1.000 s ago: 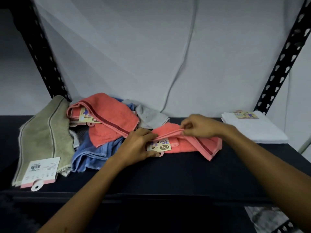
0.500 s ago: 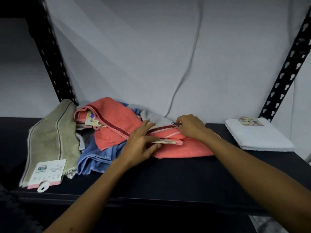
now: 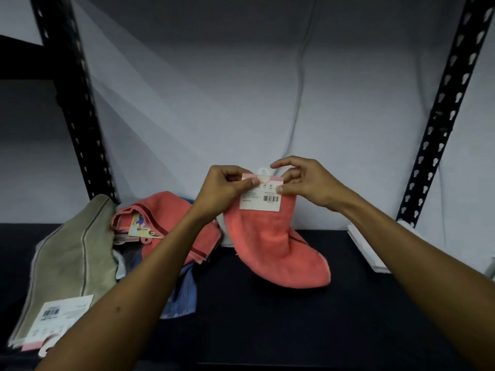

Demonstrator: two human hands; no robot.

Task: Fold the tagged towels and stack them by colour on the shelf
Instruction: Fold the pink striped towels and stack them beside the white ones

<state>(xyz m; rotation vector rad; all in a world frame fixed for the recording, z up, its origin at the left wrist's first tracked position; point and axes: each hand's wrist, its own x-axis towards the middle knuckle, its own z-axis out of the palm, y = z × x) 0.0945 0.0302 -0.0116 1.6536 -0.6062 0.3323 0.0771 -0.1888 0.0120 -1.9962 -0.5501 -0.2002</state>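
Note:
A coral towel (image 3: pixel 276 245) hangs above the dark shelf (image 3: pixel 294 317), its lower end trailing on the shelf. My left hand (image 3: pixel 227 191) pinches the top left corner at the white barcode tag (image 3: pixel 260 195). The tag's top right corner and the towel there are pinched by my right hand (image 3: pixel 305 183). A second coral towel (image 3: pixel 166 218) with a picture tag lies in the pile to the left, over a blue towel (image 3: pixel 182 293). An olive towel (image 3: pixel 72 261) with its own tag lies at the far left. A folded white towel (image 3: pixel 367 250) sits at the right, partly behind my right forearm.
Black perforated shelf posts stand at left (image 3: pixel 80 124) and right (image 3: pixel 442 124). A pale sheet (image 3: pixel 241 103) hangs behind the shelf as a backdrop. Bare dark shelf surface lies between the pile and the white towel.
The coral towel lay flat on the shelf under both hands; now both hands have lifted it by the tagged edge, and it hangs with the tag's barcode side facing me.

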